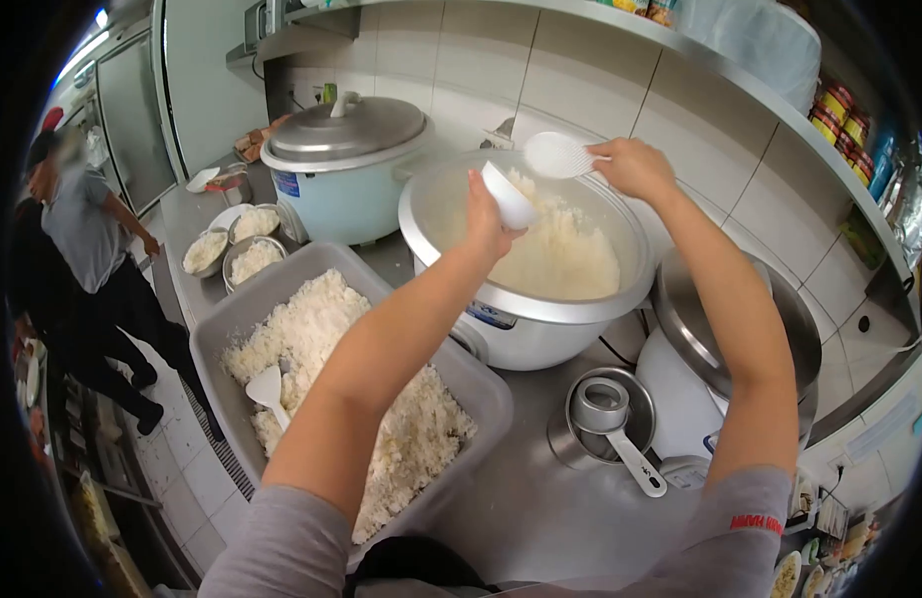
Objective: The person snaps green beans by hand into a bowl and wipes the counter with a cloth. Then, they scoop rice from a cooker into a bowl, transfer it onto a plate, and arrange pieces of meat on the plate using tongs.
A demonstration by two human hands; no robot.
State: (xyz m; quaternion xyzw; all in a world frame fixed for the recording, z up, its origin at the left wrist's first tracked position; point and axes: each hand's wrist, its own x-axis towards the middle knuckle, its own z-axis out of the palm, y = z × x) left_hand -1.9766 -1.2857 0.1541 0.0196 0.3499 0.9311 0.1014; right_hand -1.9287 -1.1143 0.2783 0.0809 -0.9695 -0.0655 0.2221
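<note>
My left hand is closed around a small white bowl, which tilts over the open rice cooker. Some rice shows at the bowl's mouth. In my right hand is the handle of a white rice paddle, raised above the cooker's far rim, its blade near the bowl but apart from it. Cooked rice lies inside the cooker, heaped toward the right. Under my left forearm stands a grey tub of loose rice, with a second white paddle resting in it.
A lidded rice cooker stands at the back left, beside several bowls of rice. On the right are another lidded cooker and a steel pot holding a measuring scoop. People stand at left. A shelf runs above.
</note>
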